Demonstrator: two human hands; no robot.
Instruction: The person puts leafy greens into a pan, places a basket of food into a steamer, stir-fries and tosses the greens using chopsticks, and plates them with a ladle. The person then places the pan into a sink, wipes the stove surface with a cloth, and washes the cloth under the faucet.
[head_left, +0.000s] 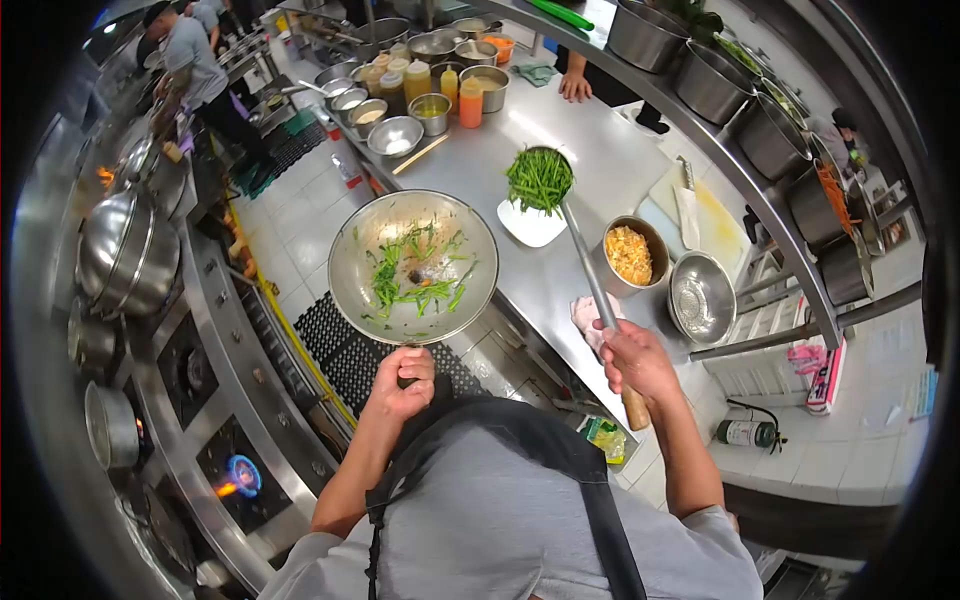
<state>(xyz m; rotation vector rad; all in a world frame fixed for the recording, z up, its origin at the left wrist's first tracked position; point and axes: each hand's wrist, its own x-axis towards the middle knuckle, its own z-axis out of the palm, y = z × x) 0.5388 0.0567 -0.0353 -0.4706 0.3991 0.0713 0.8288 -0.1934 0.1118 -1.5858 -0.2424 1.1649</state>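
My left hand (405, 380) is closed round the handle of a wok (345, 285), held out over the gap between stove and steel table. Some green vegetable pieces (388, 275) lie in the wok. My right hand (637, 358) grips the wooden-ended handle of a long ladle (583, 245). Its bowl is heaped with cut green vegetables (540, 180), above a white plate (532, 228) on the table. Near the ladle's handle stand a pot of orange-yellow shredded food (630, 255) and a folded cloth (588, 322).
A lit burner (243, 476) burns at lower left. Squeeze bottles (470, 102) and metal bowls (395, 136) line the table's far end. A cleaver (688, 205) lies on a cutting board (720, 215) at right. Pots (715, 80) stand on an overhead shelf. Another person (195, 75) works at far left.
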